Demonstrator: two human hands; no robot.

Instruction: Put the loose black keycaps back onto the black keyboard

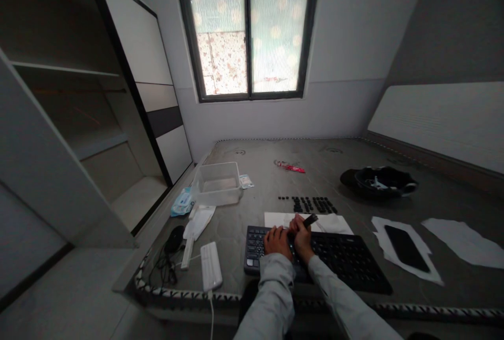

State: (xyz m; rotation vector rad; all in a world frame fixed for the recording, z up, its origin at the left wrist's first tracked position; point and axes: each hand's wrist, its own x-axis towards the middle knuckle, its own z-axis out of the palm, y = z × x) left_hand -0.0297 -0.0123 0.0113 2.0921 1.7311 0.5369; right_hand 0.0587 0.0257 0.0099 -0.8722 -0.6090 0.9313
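Observation:
A black keyboard [354, 261] lies near the front edge of the mattress. Keycaps still sit at its left end, while the middle and right look bare of them. My left hand [277, 241] rests on the left part, fingers stretched over the keys. Close beside it, my right hand [302, 239] is closed around a dark stick-like tool [310, 220], whose kind I cannot make out. Its upper end points up to the right; its lower end is hidden by my hand. Behind the keyboard is a white sheet [334, 223], and beyond that, rows of loose black keycaps [311, 204].
At left stand a clear plastic bin [216, 195], a wipes packet [181, 202], a black mouse [174, 239] with a cable and a white power strip [211, 267]. To the right are a phone [406, 248] on paper and a black cap [380, 181]. A red packet [291, 166] lies farther back.

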